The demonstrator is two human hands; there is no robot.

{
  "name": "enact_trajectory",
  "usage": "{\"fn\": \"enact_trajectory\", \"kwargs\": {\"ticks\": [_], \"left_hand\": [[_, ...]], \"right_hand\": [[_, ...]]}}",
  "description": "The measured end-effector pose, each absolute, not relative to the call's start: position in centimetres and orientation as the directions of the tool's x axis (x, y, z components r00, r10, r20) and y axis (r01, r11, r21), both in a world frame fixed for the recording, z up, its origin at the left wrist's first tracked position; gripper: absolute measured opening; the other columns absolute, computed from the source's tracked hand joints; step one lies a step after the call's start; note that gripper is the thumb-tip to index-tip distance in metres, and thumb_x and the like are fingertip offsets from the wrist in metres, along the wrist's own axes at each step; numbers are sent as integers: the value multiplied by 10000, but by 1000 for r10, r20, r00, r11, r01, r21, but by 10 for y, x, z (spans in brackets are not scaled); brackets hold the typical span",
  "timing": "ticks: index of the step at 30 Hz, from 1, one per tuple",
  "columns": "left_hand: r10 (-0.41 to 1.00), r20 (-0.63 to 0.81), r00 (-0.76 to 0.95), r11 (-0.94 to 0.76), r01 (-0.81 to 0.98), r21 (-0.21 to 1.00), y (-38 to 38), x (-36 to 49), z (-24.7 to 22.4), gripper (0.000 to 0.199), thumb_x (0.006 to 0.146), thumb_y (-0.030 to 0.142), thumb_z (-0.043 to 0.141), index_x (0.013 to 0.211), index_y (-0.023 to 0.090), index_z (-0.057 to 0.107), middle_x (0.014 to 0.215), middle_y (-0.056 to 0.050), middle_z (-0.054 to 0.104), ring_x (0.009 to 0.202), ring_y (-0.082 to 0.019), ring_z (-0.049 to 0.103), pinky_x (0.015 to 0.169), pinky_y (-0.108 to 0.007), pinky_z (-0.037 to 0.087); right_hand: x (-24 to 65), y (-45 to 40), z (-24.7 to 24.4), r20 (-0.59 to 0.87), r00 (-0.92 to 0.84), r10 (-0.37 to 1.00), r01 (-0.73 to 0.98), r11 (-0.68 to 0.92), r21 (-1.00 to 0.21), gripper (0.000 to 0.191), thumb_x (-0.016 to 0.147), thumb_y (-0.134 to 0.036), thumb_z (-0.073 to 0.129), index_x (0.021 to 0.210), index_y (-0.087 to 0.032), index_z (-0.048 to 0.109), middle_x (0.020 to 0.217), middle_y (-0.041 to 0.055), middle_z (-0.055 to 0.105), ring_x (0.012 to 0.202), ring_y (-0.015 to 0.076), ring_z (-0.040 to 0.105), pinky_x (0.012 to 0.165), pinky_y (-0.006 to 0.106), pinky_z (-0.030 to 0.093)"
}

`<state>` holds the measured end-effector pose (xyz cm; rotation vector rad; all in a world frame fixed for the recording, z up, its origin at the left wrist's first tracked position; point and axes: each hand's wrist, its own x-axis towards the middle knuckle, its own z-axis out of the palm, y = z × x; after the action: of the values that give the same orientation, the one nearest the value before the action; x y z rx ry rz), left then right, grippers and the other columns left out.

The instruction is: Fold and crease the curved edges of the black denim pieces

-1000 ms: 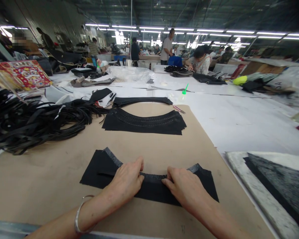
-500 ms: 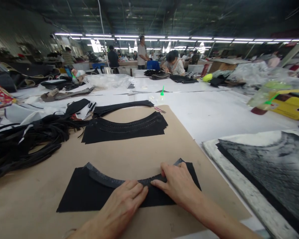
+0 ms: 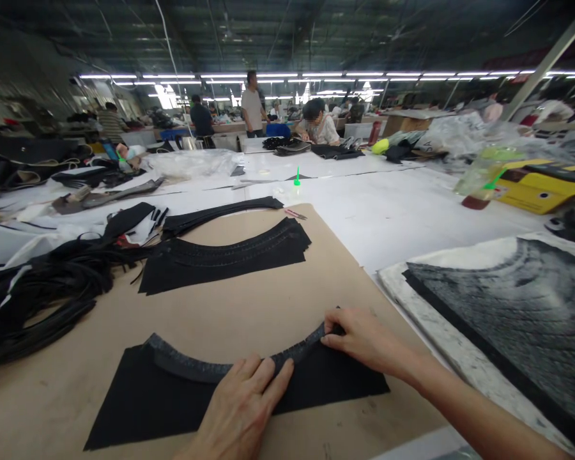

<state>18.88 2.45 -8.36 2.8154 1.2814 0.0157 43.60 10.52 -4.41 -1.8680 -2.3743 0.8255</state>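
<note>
So the right hand (image 3: 357, 335) has the curved edge of the black piece (image 3: 172, 399) pinched between thumb and fingers, while the left hand (image 3: 246, 399) lies on its middle, pressing with fingers together, not gripping. The piece sits flat on brown board (image 3: 249, 313), with a black stack (image 3: 230, 259) just beyond and red snips (image 3: 296, 214) near that.

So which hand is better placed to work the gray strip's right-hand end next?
Probably the right: the right hand pinches the gray strip near that end, while the left hand rests mid-strip.
</note>
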Motion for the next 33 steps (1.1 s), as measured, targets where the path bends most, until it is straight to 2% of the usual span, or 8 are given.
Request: {"fn": "enact_trajectory", "kwargs": {"ticks": [6, 10, 14, 20, 33], "left_hand": [[745, -11, 667, -667, 745, 7, 25, 191, -84, 680, 812, 42, 454, 1458, 204, 319, 1098, -98, 590, 924, -252, 536, 806, -406, 491], [739, -2, 674, -674, 738, -20, 25, 192, -85, 656, 842, 52, 449, 1462, 221, 316, 1089, -90, 594, 922, -241, 537, 814, -387, 479], [725, -21, 689, -689, 724, -17, 28, 194, -84, 622, 883, 92, 456, 1471, 227, 305, 1086, -85, 601, 920, -237, 544, 809, -370, 475], [727, -32, 686, -687, 727, -23, 30, 196, -81, 542, 936, 235, 479, 1459, 218, 340, 1116, -99, 604, 952, -257, 546, 810, -379, 472], [716, 76, 694, -689, 720, -79, 26, 196, -88, 529, 938, 254, 485, 1450, 225, 353, 1077, -90, 594, 916, -235, 521, 789, -346, 439]], "right_hand": [[434, 108, -48, -283, -246, 927, 921, 132, -367, 83, 761, -305, 650, 788, -232, 676, 741, 13, 672, 722, 185, 573, 583, 270, 241], [433, 108, -50, -265, -156, 952, 937, 58, -344, 159, 723, -349, 701, 803, -217, 663, 715, 21, 654, 697, 195, 569, 573, 273, 230], [438, 107, -56, -246, -74, 967, 928, -23, -371, 246, 702, -365, 729, 855, -211, 614, 684, 0, 628, 646, 181, 558, 548, 269, 240], [449, 104, -65, -205, -57, 977, 883, -46, -467, 14, 825, -201, 572, 825, -214, 571, 713, -20, 636, 680, 151, 571, 572, 255, 302], [452, 101, -67, -175, -92, 980, 854, -12, -520, 91, 873, -217, 503, 797, -222, 550, 701, -19, 624, 671, 159, 561, 588, 265, 317]]}}
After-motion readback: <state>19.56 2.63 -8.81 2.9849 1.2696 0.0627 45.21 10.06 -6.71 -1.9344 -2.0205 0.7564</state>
